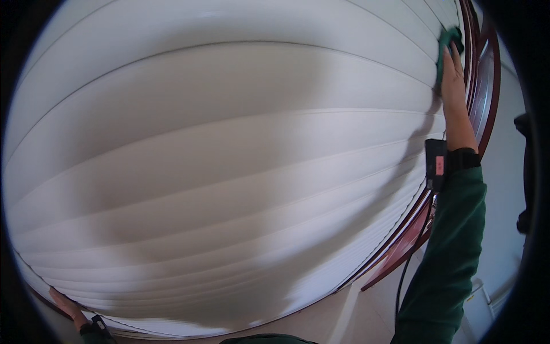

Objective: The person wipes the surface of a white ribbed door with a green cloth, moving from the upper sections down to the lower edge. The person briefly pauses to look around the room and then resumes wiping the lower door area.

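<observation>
A large white slatted roller shutter or blind (pixel 206 146) fills most of the view, its slats bowed by the lens. My right hand (pixel 453 73) is raised at the upper right, pressing a green cloth (pixel 449 41) against the slats by their right edge. A black device (pixel 436 165) with a cable is strapped at my right wrist. At the lower left, my left hand (pixel 66 303) rests at the left edge of the slats; nothing is seen in it, though its fingertips are partly hidden. Another small black device (pixel 99 324) is at the left wrist.
Dark red frame parts (pixel 494 94) run along the right side, with a reddish panel (pixel 401 249) lower down. Pale floor (pixel 356 305) shows at the bottom. A white object (pixel 479 307) stands at the lower right, and dark objects (pixel 522 172) are at the far right rim.
</observation>
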{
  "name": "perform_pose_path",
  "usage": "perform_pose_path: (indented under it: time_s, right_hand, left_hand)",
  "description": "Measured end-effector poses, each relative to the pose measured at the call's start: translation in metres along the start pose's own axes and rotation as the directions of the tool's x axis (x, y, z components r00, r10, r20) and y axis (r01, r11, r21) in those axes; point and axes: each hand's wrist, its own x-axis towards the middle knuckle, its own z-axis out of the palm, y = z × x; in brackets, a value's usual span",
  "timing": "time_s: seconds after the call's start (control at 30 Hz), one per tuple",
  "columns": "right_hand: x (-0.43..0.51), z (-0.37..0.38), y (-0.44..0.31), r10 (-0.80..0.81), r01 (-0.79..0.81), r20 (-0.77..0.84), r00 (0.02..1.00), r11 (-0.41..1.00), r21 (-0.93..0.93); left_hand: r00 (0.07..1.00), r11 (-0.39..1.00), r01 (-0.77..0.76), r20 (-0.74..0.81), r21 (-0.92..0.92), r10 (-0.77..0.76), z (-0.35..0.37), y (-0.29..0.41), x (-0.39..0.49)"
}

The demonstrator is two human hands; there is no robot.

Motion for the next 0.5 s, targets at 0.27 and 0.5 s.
perform_pose_path:
  time_s: [0.27, 0.5]
  right_hand:
    - [-0.081, -0.024, 0.089, 0.069, -0.069, -0.112, 0.991, 0.998, 0.004]
    - [-0.193, -0.030, 0.125, 0.126, -0.131, -0.170, 0.977, 0.991, -0.017]
  left_hand:
    - [0.962, 0.895, -0.270, 0.055, 0.354, 0.269, -0.004, -0.012, 0.009]
    - [0.844, 0.703, -0.490, 0.078, 0.515, 0.531, -0.006, -0.047, 0.018]
